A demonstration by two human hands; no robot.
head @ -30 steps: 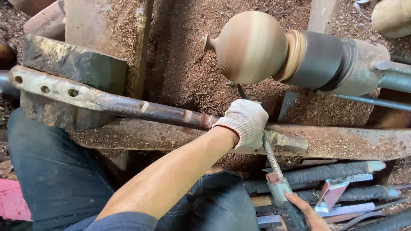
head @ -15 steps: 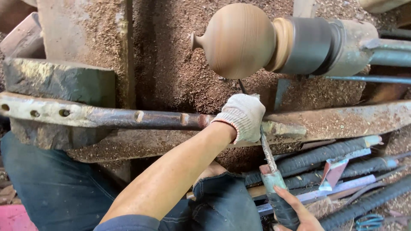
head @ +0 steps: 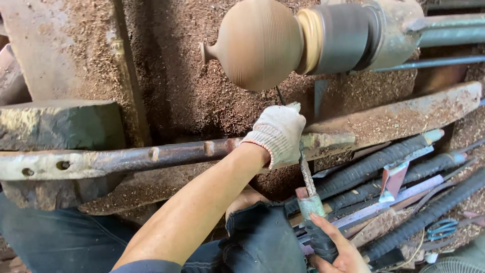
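A rounded wooden piece (head: 257, 43) with a small knob at its left end sits on a lathe chuck (head: 343, 35) at the top. My left hand (head: 278, 132), in a white knit glove, grips the shaft of a long turning tool (head: 304, 174) and rests on the rusty metal tool rest bar (head: 151, 156). The tool's thin tip reaches up under the wooden piece. My bare right hand (head: 336, 247) holds the tool's dark handle at the bottom of the view.
Sawdust (head: 192, 91) covers the lathe bed. Several long tools with ribbed dark handles (head: 404, 162) lie at the right. A grey stone block (head: 55, 124) stands at the left. My knees in dark trousers (head: 252, 242) are below.
The view has shifted, so the wooden piece and hands sit further left and higher in frame. Both hands keep their hold on the tool under the piece.
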